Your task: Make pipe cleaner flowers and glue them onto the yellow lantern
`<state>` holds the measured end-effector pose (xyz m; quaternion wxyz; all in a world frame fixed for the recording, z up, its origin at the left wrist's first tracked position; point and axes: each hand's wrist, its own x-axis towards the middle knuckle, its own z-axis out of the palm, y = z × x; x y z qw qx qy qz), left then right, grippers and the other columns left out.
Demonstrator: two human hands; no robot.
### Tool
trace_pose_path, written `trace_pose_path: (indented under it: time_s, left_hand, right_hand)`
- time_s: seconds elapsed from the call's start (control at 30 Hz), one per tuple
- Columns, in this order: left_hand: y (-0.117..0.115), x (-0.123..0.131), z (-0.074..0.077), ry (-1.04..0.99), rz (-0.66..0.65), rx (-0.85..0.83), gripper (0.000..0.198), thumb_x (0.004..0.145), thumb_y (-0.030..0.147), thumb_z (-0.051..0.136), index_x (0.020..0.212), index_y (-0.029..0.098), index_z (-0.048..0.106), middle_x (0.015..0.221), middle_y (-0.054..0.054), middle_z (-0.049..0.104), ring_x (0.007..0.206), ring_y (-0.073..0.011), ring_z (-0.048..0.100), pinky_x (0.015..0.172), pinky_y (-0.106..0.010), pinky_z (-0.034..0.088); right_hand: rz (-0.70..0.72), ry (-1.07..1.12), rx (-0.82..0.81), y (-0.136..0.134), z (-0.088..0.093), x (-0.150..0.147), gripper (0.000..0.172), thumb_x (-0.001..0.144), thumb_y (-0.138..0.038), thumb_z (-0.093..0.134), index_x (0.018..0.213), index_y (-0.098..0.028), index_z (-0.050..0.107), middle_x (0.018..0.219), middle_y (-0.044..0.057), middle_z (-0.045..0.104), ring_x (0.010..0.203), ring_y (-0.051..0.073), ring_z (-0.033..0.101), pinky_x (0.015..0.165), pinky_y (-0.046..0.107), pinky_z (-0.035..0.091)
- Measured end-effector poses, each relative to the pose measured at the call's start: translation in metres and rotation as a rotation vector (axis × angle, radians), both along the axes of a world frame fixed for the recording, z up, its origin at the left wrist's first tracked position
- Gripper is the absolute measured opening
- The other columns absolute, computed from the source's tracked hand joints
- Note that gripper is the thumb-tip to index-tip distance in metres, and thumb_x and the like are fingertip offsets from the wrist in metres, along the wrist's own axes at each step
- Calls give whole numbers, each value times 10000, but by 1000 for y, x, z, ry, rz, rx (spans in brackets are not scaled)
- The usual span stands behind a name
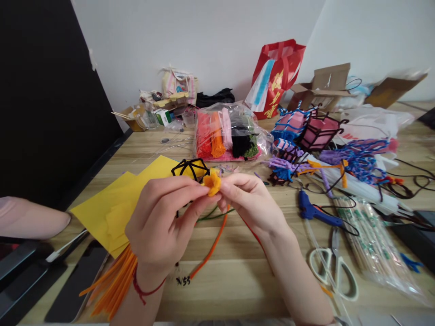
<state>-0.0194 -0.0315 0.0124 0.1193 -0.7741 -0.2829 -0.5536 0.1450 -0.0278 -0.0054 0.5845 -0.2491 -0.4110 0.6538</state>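
both hands meet above the table's (238, 271) near edge: left hand (159, 222) and right hand (253, 201) fingertips pinched tight on a small orange pipe-cleaner curl (212, 182), its orange tail (212, 246) trailing down toward the wood.

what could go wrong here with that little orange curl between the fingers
The orange curl is pinched only at the fingertips of the left hand and right hand, so it may slip or uncoil. Its tail trails over the table and could snag the loose orange stems. The glue gun and scissors lie close to the right forearm and might be knocked.
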Motion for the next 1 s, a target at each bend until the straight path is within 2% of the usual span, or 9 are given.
trace_pose_path:
  time_s: [0.13,0.23,0.37,0.5,0.6,0.77,0.9,1.0]
  left_hand:
    - [1,-9,-1,86,-13,-14,377,901,102,661,1177,359,678,1022,25,766,863,-184,724,745,-370,596]
    - [4,-16,-3,139,-34,-75,375,942,129,586,1201,384,676,1023,30,779,860,-204,727,770,-406,563]
    - [10,-18,-4,152,-58,-122,306,959,170,557,1149,364,698,993,37,787,841,-202,725,808,-404,535]
    - [13,-16,-1,194,-112,-32,315,930,105,580,1134,312,699,1001,21,785,845,-185,718,787,-364,532]
    - [12,-17,0,231,-110,19,302,947,113,555,1167,275,684,1030,-14,781,882,-189,718,787,-361,540]
    - [11,-16,-6,221,-59,48,309,977,138,513,1184,305,670,1077,0,767,963,-177,715,838,-348,555]
    - [11,-13,-12,117,-11,118,338,887,62,637,1138,283,692,1004,-3,762,885,-176,709,797,-346,555]
    - [9,-8,-11,91,25,126,349,847,50,691,1113,275,693,956,-2,757,846,-186,703,765,-352,540]
  right_hand:
    - [-7,-14,-106,-3,6,1,289,655,-431,894,600,-191,743,561,-24,693,447,63,571,453,174,503]
    - [-81,-99,-102,-6,9,2,329,650,-450,888,561,-184,716,538,-20,681,427,71,567,433,184,500]
    - [-244,-222,-34,-12,12,2,264,706,-396,859,598,-188,738,532,-9,686,442,94,591,444,206,519]
    - [-397,-287,-12,-18,13,0,201,715,-347,858,647,-187,757,515,-13,670,442,96,578,430,203,497]
    - [-350,-252,-7,-20,13,0,150,719,-311,861,699,-189,775,578,-6,717,486,102,632,482,205,549]
    - [-242,-171,2,-18,10,3,137,718,-276,869,771,-191,776,634,-13,749,555,117,698,556,221,606]
    - [-277,-144,68,-18,11,-1,66,760,-208,832,791,-205,774,679,-22,768,597,114,725,612,211,632]
    - [-379,-162,160,-22,11,-7,88,781,-134,795,817,-214,781,751,-20,786,633,110,738,627,197,638]
